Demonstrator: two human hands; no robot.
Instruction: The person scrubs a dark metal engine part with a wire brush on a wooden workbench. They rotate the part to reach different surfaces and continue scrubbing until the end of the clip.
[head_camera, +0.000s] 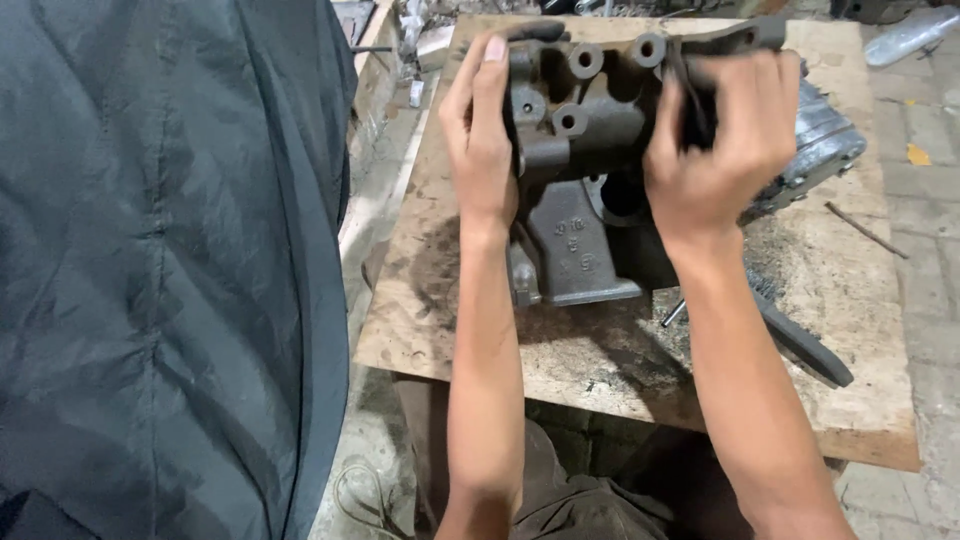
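Both hands gripped a dark casting (585, 170) over the board (450, 300): left hand (480, 140) on its side, right hand (725, 140) clenched around its edge.

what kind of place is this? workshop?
Likely a rough mechanical repair workshop. Both hands, left and right, grip a dark grey cast-metal housing with round bores over a grease-stained plywood board. A dark-handled wire brush lies on it, above a dusty paved floor.

Bare forearms, no sleeves, dark grey-brown trousers (590, 505)
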